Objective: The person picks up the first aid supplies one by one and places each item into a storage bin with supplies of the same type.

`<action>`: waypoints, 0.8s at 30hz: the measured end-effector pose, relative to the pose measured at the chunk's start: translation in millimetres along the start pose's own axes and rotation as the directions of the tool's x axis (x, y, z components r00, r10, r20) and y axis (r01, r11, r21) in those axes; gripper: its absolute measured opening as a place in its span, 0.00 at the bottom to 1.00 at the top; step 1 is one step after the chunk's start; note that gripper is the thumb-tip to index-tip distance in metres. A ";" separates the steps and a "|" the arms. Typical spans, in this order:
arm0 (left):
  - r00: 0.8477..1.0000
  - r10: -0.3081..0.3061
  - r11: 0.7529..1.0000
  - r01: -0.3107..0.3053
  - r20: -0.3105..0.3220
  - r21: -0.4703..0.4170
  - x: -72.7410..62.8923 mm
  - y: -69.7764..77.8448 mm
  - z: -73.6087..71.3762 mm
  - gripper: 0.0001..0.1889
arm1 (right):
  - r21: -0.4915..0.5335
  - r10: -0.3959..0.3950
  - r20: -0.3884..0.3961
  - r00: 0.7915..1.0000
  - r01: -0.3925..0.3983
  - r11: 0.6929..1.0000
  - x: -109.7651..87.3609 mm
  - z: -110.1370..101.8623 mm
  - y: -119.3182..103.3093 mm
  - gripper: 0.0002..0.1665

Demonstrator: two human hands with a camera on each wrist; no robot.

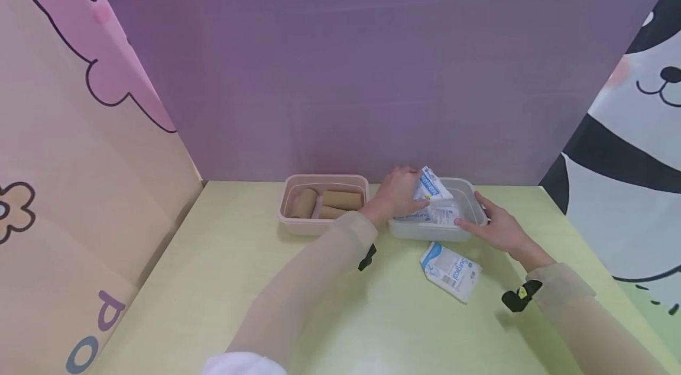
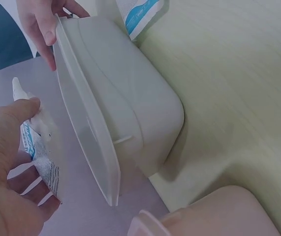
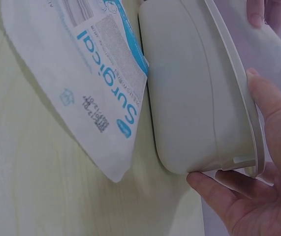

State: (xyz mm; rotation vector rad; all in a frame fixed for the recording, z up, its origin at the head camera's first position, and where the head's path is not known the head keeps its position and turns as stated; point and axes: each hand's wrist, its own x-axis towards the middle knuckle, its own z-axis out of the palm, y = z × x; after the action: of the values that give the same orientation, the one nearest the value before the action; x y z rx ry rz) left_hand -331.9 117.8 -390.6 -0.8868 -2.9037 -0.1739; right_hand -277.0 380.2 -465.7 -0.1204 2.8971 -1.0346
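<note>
My left hand [image 1: 400, 193] pinches a white and blue packet [image 1: 432, 186] between thumb and fingers, over the left part of a whitish plastic box [image 1: 431, 233]. More packets [image 1: 425, 215] with "Surgical" print lie inside that box. My right hand [image 1: 500, 227] grips the box at its right end, thumb at the rim and fingers around the outer wall, as the right wrist view shows. Another "Surgical" packet [image 1: 452, 271] lies flat on the table just in front of the box, its printed side up.
A pink plastic box [image 1: 319, 227] stands left of the whitish one, holding several brown rolls [image 1: 342, 200]. The pale yellow table [image 1: 239, 280] ends at a purple back wall [image 1: 340, 67]. Printed cartoon panels flank it on both sides.
</note>
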 end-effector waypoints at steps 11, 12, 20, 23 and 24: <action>0.999 0.023 1.000 -0.023 0.022 0.004 1.0 4.8 8.3 0.40 | 0.024 0.010 0.006 1.000 -0.011 1.000 -2.3 1.0 0.1 0.68; 0.999 0.023 1.000 -0.023 0.024 0.007 1.4 5.0 9.5 0.40 | 0.024 0.009 0.005 1.000 -0.009 1.000 -2.6 1.5 0.4 0.68; 0.997 0.058 0.998 -0.057 0.051 -0.009 3.3 6.1 17.5 0.39 | 0.004 -0.015 -0.019 1.000 0.015 1.000 -4.5 1.9 -1.8 0.66; 0.996 0.067 0.998 -0.066 0.056 -0.020 4.3 6.6 20.6 0.39 | 0.003 -0.020 -0.024 0.999 0.021 1.000 -4.4 1.6 -3.7 0.66; 0.996 0.067 0.998 -0.065 0.053 -0.027 4.8 6.6 21.6 0.39 | 0.004 -0.020 -0.025 0.999 0.020 1.000 -4.1 1.5 -4.1 0.66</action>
State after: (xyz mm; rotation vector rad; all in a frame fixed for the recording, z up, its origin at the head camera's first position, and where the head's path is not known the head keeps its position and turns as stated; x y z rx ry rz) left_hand -333.6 128.9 -410.8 -1.0053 -2.9231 -0.1841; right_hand -272.6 376.5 -464.1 -0.1370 2.9219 -1.0524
